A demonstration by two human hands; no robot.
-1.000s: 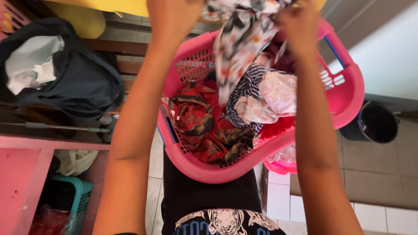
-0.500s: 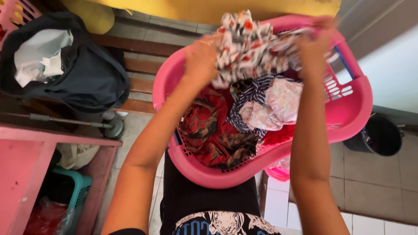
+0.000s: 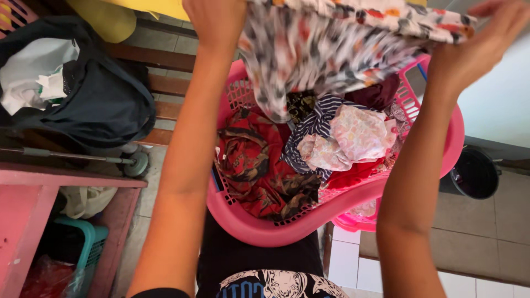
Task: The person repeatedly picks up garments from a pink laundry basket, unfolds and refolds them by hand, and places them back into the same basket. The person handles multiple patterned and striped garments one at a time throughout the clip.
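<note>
Both hands, left hand (image 3: 215,22) and right hand (image 3: 477,47), grip a patterned cloth (image 3: 337,49) stretched above the pink laundry basket (image 3: 259,226), whose rim nears a black bucket (image 3: 475,174).

Both hands, left hand (image 3: 216,22) and right hand (image 3: 479,41), now hold the patterned cloth (image 3: 337,49) higher above the pink basket (image 3: 259,226), spread wider than half a second ago.

A wooden bench (image 3: 165,83) holds a dark bag (image 3: 105,105). On the tiled floor (image 3: 486,232) stand a black bucket (image 3: 475,174) and a teal basket (image 3: 91,243).
</note>
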